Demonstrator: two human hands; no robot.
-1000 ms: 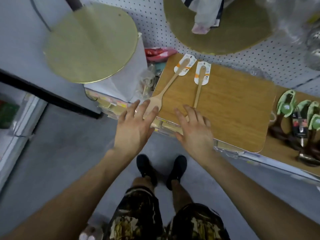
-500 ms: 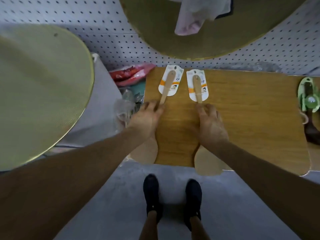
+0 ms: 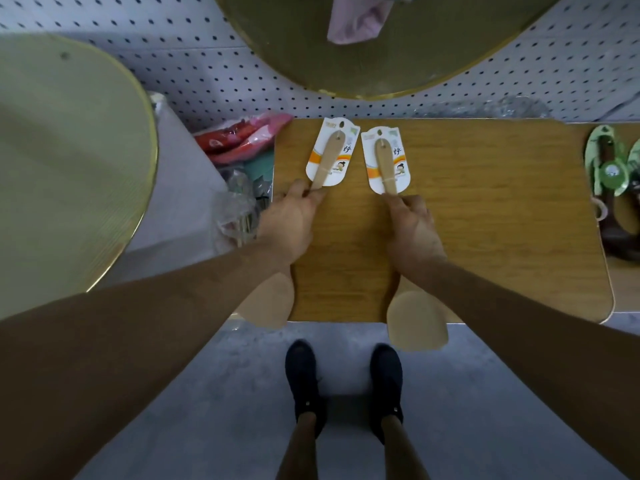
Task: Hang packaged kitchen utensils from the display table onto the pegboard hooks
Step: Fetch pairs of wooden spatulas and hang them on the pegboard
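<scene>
On the wooden table (image 3: pixel 485 220), reaching toward 12 o'clock — left hand (image 3: pixel 287 220) pinches the left spatula (image 3: pixel 325 161) by its handle, right hand (image 3: pixel 412 226) pinches the right spatula (image 3: pixel 384 164); both blades overhang the 6 o'clock edge.

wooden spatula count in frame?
2. The left spatula is gripped by the left hand; the right spatula beside it by the right hand. Both blades overhang the table front edge. None seems hidden.

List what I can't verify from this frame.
Head view only:
- Mid-handles of left spatula and right spatula: covered by left hand and right hand.
- Pegboard hooks: none visible; round boards cover much of it.
- Card print: too small.
- Green-tagged utensils: cut by right edge.
</scene>
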